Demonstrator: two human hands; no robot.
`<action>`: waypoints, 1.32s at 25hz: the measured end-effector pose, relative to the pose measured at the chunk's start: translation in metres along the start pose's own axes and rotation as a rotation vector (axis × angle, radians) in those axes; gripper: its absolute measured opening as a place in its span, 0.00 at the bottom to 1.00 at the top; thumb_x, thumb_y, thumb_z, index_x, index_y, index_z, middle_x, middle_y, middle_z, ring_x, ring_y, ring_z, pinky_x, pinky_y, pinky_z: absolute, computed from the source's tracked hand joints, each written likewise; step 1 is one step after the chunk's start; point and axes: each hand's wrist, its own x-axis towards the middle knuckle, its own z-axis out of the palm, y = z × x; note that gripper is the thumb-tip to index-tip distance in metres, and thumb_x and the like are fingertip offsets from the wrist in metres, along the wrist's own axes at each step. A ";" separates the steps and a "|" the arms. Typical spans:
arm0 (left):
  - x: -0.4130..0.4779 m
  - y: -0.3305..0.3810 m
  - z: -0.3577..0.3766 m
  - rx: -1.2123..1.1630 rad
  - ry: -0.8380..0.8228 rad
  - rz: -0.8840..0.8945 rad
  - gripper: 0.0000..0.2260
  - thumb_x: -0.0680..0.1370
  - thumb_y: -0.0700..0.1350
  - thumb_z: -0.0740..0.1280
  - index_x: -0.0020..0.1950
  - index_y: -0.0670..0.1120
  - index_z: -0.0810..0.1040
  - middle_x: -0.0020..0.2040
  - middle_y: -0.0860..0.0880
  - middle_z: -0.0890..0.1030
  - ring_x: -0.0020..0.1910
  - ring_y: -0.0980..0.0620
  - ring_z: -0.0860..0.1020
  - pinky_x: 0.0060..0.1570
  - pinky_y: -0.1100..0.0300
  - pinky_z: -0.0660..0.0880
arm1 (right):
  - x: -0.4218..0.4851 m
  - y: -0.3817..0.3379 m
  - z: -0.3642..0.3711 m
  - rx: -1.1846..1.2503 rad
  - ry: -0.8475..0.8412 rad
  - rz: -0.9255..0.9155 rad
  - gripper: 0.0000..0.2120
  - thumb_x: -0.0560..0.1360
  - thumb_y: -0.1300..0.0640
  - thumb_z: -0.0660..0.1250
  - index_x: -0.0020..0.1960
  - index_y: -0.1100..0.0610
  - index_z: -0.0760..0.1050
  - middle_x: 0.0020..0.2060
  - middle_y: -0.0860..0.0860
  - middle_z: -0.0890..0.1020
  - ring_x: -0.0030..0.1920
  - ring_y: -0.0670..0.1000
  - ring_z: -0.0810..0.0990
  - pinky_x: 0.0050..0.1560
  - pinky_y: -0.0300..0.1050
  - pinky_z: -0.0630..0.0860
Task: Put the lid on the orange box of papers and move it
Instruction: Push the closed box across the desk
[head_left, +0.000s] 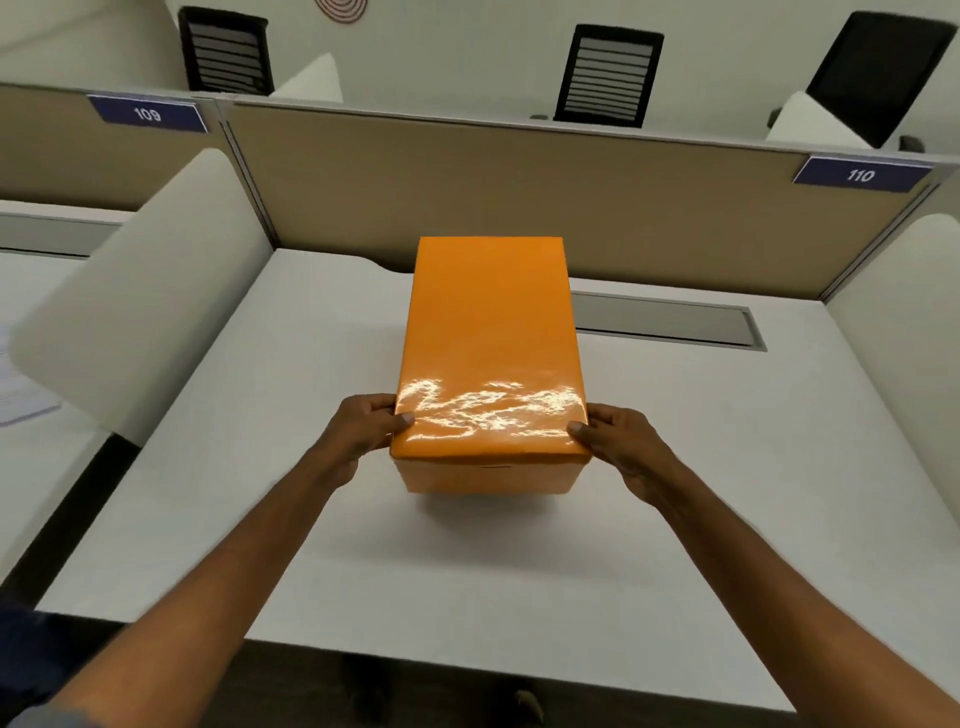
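The orange box (488, 475) stands on the white desk (260, 493) in the middle of the view, its glossy orange lid (491, 338) covering the top. The papers inside are hidden. My left hand (366, 428) grips the near left corner of the lid, thumb on top and fingers down the side. My right hand (621, 441) grips the near right corner the same way. Only the front wall of the box shows below the lid's rim.
A tan partition (467, 176) with blue signs 109 (148, 114) and 110 (860, 175) closes the desk's far side. White side dividers (145, 291) flank the desk. A grey cable tray cover (670, 319) lies behind the box on the right. Office chairs stand beyond.
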 end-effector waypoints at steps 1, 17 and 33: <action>0.007 0.007 -0.022 0.004 0.009 0.001 0.21 0.78 0.40 0.71 0.70 0.41 0.75 0.59 0.44 0.82 0.54 0.45 0.82 0.45 0.57 0.80 | 0.006 -0.011 0.019 0.011 -0.007 -0.016 0.23 0.80 0.60 0.70 0.73 0.62 0.73 0.63 0.56 0.83 0.61 0.57 0.82 0.64 0.52 0.79; 0.166 0.038 -0.332 0.027 0.282 -0.038 0.18 0.78 0.33 0.67 0.68 0.36 0.76 0.63 0.36 0.80 0.55 0.39 0.80 0.57 0.48 0.77 | 0.172 -0.135 0.337 0.142 -0.093 -0.018 0.24 0.79 0.65 0.69 0.74 0.64 0.72 0.68 0.59 0.80 0.67 0.60 0.80 0.71 0.58 0.76; 0.221 0.015 -0.348 0.510 0.565 0.376 0.18 0.82 0.34 0.58 0.73 0.36 0.71 0.70 0.37 0.76 0.71 0.39 0.73 0.69 0.46 0.70 | 0.224 -0.142 0.435 -0.274 -0.027 -0.206 0.25 0.85 0.56 0.59 0.80 0.58 0.60 0.80 0.58 0.64 0.81 0.61 0.62 0.79 0.57 0.62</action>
